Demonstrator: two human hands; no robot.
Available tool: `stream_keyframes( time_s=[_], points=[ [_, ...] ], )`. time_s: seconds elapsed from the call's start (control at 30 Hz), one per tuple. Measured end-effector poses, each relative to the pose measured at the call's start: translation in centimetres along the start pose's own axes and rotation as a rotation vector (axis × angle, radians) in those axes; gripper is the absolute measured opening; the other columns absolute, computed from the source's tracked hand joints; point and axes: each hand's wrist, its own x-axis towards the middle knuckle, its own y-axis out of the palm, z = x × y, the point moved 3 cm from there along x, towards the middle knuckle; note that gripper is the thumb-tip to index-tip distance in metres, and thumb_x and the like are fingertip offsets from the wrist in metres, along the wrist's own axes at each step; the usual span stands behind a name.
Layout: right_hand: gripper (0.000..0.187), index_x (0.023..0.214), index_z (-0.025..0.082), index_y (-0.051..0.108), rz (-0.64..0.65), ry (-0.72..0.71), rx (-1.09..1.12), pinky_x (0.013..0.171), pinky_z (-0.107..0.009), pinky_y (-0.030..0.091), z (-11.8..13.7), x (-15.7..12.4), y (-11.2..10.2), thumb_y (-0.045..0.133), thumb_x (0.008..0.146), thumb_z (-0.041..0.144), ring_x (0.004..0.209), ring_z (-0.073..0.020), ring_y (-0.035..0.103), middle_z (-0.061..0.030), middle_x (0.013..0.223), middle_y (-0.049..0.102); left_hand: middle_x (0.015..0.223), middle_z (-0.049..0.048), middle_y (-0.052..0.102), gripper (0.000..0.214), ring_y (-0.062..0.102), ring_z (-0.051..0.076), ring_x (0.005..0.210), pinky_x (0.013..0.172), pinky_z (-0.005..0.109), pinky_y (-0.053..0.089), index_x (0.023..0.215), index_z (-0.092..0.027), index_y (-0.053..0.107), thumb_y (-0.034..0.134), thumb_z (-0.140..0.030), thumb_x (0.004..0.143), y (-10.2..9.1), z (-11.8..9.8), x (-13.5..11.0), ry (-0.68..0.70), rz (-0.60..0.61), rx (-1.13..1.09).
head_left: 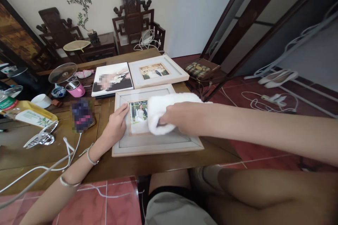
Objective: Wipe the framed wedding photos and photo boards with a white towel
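Note:
A pale wooden picture frame (158, 146) lies flat on the wooden table (169, 163) in front of me, with a small photo (138, 112) in its middle. My right hand (173, 116) is closed on a white cloth (161, 109) that presses on the frame's glass, covering the photo's right part. My left hand (116, 124) rests on the frame's left side, fingers stretched flat against the glass beside the photo. Bracelets circle my left wrist.
Behind lie a second framed photo (158, 71) and a frameless print (112, 79). To the left stand a pink cup (75, 88), a small fan (62, 73), a bottle (25, 112), a phone (81, 114) and white cables (52, 167). Carved chairs (137, 21) line the wall. My knees (237, 193) sit below the table edge.

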Motion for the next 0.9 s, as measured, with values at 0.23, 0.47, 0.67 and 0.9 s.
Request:
stream_keyframes(
  time_s=[0.23,0.47,0.67,0.9],
  points=[
    [0.047,0.120,0.015,0.066,-0.310,0.110,-0.234,0.064,-0.031,0.041,-4.2,3.4,1.1,0.039,0.086,-0.004,0.097,-0.0269,0.063,-0.0169,0.104,0.068,0.145,0.0155,0.052,0.059,0.046,0.027,0.137,0.117,0.048,0.035,0.137,-0.010,0.054,0.039,0.000,0.081,-0.2,0.2,-0.1,0.012,0.005,-0.013],
    [0.038,0.109,0.009,0.070,-0.085,0.010,-0.178,0.073,-0.033,0.043,-1.5,1.7,0.9,0.044,0.086,-0.005,0.101,-0.0280,0.063,-0.0179,0.109,0.068,0.144,0.0151,0.053,0.058,0.047,0.026,0.137,0.116,0.047,0.036,0.135,-0.011,0.056,0.038,0.000,0.081,-0.4,0.0,-0.1,0.007,-0.006,0.005],
    [0.034,0.102,0.008,0.071,0.149,-0.072,-0.077,0.062,-0.030,0.036,2.4,-1.7,-0.3,0.053,0.078,-0.006,0.086,-0.0224,0.064,-0.0135,0.099,0.070,0.143,0.0181,0.053,0.057,0.047,0.027,0.137,0.116,0.048,0.036,0.135,-0.007,0.055,0.038,0.000,0.081,-0.4,-0.5,0.2,0.015,-0.004,0.020],
    [0.033,0.097,0.014,0.072,0.161,-0.138,-0.037,0.053,-0.029,0.032,2.9,-2.2,-0.3,0.057,0.074,-0.003,0.074,-0.0191,0.060,-0.0095,0.092,0.069,0.145,0.0150,0.052,0.059,0.046,0.026,0.138,0.116,0.048,0.036,0.137,-0.012,0.054,0.038,0.000,0.081,-0.6,-0.4,0.1,0.028,-0.003,0.015]
  ],
)
